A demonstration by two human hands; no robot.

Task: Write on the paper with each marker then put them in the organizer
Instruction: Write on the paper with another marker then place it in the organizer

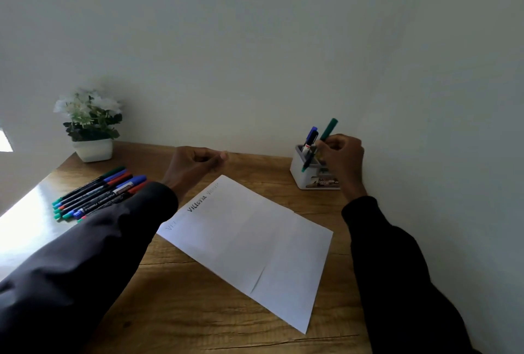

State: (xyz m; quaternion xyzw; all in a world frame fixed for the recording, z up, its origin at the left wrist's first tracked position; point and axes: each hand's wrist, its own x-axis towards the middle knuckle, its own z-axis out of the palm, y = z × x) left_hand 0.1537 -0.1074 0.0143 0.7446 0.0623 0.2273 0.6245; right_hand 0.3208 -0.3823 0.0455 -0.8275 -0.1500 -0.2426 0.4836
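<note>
Step in hand: the person appears to be placing the green marker (329, 128) in the organizer (300, 176).
Right hand (341, 155): fingers curled round the green marker's middle, the marker tilted, its top end leaning away to the right.
Marker tip: low end sits at the organizer's open top; whether it is inside a slot cannot be told.
Left hand (195, 166): loosely curled, holding nothing, above the table (198, 311) just beyond the far corner of the paper (255, 243).
Organizer: white, at the far right of the table near the wall, with a blue marker (311, 136) standing in it already.
Paper: lies at an angle between the two arms, with a few written words along its far-left edge.
Remaining markers (96, 197): a row lying side by side at the left, partly hidden by the left sleeve.
Other: potted plant (89, 123) in the far-left corner.
Progress (judged): early; most markers are not yet in the organizer.
Advice: bring the marker nearer upright before letting go, aim for the gap beside the blue marker, and release only once the tip is past the rim.
Risk: a tilted drop may knock the blue marker or tip the light organizer.
</note>
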